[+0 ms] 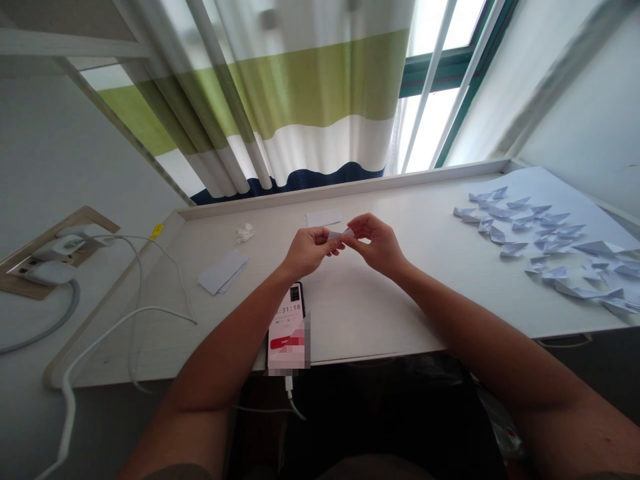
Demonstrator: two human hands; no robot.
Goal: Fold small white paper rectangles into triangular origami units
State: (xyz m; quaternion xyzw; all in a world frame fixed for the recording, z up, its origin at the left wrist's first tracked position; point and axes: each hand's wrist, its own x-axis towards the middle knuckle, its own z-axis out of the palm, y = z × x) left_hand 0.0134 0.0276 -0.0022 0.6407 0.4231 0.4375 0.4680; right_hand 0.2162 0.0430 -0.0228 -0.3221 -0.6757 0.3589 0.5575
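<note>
Between my two hands, above the middle of the white desk (370, 313), is a small folded piece of white paper (336, 235). My left hand (311, 250) pinches its left end between thumb and fingers. At the right end, the thumb and fingers of my right hand (375, 243) close on the same paper. Fingers cover much of it, so its exact folded shape is hard to make out. Just behind my hands lies a flat white paper strip (323, 218). A stack of white paper sheets (223, 272) rests to the left of my left hand.
Many folded paper pieces (523, 220) with pointed ends spread over the desk's right side, some on a large white sheet (540, 183). A phone (287, 327) lies at the front edge, cable attached. Crumpled paper (245, 233) sits at back left. White cables (150, 309) cross the left side.
</note>
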